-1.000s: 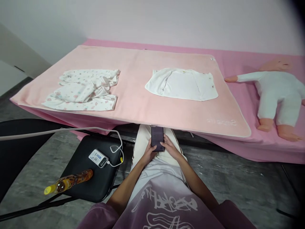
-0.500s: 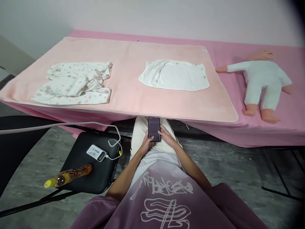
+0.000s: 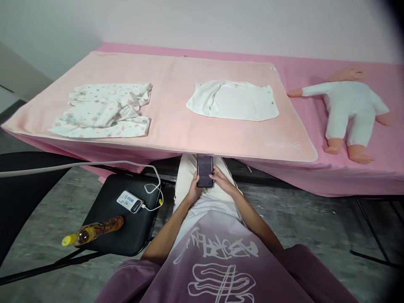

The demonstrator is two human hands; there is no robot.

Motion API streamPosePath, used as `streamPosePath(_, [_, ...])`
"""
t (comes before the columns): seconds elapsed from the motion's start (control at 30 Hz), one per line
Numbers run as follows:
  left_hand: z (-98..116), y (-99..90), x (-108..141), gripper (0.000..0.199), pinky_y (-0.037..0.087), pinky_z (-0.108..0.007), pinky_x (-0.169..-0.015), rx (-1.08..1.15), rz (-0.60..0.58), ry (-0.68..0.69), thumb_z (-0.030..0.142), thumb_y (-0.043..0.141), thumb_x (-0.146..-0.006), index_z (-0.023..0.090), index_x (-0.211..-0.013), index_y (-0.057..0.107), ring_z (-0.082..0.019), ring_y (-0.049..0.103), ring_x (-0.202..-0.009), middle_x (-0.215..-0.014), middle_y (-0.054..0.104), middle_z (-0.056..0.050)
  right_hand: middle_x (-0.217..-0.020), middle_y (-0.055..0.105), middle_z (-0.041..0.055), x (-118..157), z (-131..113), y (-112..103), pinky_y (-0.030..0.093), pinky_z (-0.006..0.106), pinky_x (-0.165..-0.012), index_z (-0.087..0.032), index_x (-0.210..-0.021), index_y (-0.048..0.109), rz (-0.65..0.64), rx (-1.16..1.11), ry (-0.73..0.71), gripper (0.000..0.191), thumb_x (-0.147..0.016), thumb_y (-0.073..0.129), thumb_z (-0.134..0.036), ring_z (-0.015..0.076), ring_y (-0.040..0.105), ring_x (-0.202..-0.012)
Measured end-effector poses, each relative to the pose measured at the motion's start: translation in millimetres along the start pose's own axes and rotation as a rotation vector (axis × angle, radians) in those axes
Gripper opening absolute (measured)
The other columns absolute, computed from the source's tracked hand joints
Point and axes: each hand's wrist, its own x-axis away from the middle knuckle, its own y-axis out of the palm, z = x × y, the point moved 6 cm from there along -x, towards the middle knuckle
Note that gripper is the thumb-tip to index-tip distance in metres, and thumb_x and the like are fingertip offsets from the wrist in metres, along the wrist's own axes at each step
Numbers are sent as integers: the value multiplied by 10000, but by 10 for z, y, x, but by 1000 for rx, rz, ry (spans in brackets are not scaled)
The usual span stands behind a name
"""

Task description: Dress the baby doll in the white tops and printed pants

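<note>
Low in my lap, just in front of the table edge, a dark smartphone (image 3: 205, 171) is held upright between both hands. My left hand (image 3: 193, 190) grips its left side, fingers closed around it. On the other side my right hand (image 3: 221, 180) is closed on the phone's right edge, its thumb over the screen. Beyond them on the table lie a white baby top (image 3: 235, 102), spread flat, and some white patterned baby clothes (image 3: 105, 113), loosely heaped at the left. A baby doll (image 3: 350, 105) in a white suit lies on its back at the right.
A pale pink mat (image 3: 170, 126) covers much of the table, over a darker pink cloth (image 3: 388, 155). To my left, a black chair (image 3: 107, 198) carries a white power bank (image 3: 130, 202) with a cable (image 3: 126, 163) and a yellow-capped drink bottle (image 3: 94, 232).
My left thumb has shifted from the phone's screen to its left edge. The whole view has moved slightly, so things appear a little farther right. Both hands still hold the phone.
</note>
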Motion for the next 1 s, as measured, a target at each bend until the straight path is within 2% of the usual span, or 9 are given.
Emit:
streamPosePath(0.1, [7, -12, -16, 673, 479, -448, -1202, -1, 15, 12, 566, 827, -906, 216, -1454, 655, -333, 587, -1461, -1444, 717, -125, -1427, 700, 37, 1, -32, 21, 462, 394, -1216, -317, -1535, 588, -33, 43, -47, 822, -782, 911, -380, 235, 643, -1316])
streamPosePath(0.2, [27, -9, -14, 654, 483, -438, -1196, -12, 42, 14, 569, 853, -890, 216, -1407, 666, -340, 588, -1463, -1424, 727, -117, -1433, 697, 35, 17, -63, 44, 418, 433, -1279, -334, -1555, 574, -56, 76, -60, 871, -762, 934, -346, 244, 616, -1380])
streamPosePath(0.37, [86, 28, 20, 575, 508, -418, -1173, -121, 84, 17, 549, 822, -956, 245, -1420, 667, -321, 609, -1436, -1426, 733, -98, -1468, 684, 59, 41, -100, 62, 404, 451, -1299, -324, -1581, 563, -77, 93, -70, 857, -801, 918, -343, 257, 613, -1419])
streamPosePath(0.53, [79, 4, 49, 661, 515, -372, -1152, -167, 109, 13, 444, 886, -915, 312, -1509, 627, -262, 665, -1344, -1380, 744, -61, -1497, 666, 74, 11, -11, 23, 431, 468, -1285, -343, -1639, 495, -111, 114, -82, 958, -788, 933, -363, 264, 583, -1463])
streamPosePath(0.63, [47, -14, 42, 737, 524, -368, -1133, -152, 73, 1, 406, 898, -885, 310, -1548, 592, -256, 689, -1305, -1369, 747, -65, -1523, 640, 96, -20, 67, -4, 459, 462, -1265, -337, -1687, 415, -154, 133, -96, 1054, -780, 950, -394, 265, 577, -1463])
streamPosePath(0.8, [24, -30, 1, 667, 527, -422, -1147, -63, 12, 21, 497, 830, -905, 265, -1494, 622, -297, 668, -1350, -1390, 743, -92, -1542, 604, 124, -48, 121, -33, 473, 451, -1250, -327, -1719, 356, -203, 181, -122, 1070, -824, 937, -410, 259, 581, -1446])
streamPosePath(1.0, [3, -26, -2, 651, 506, -449, -1182, 0, -25, 10, 506, 765, -927, 236, -1504, 635, -324, 611, -1427, -1473, 705, -113, -1592, 601, 84, -42, 133, -114, 411, 475, -1312, -359, -1697, 409, -148, 167, -82, 1001, -829, 906, -395, 255, 575, -1467])
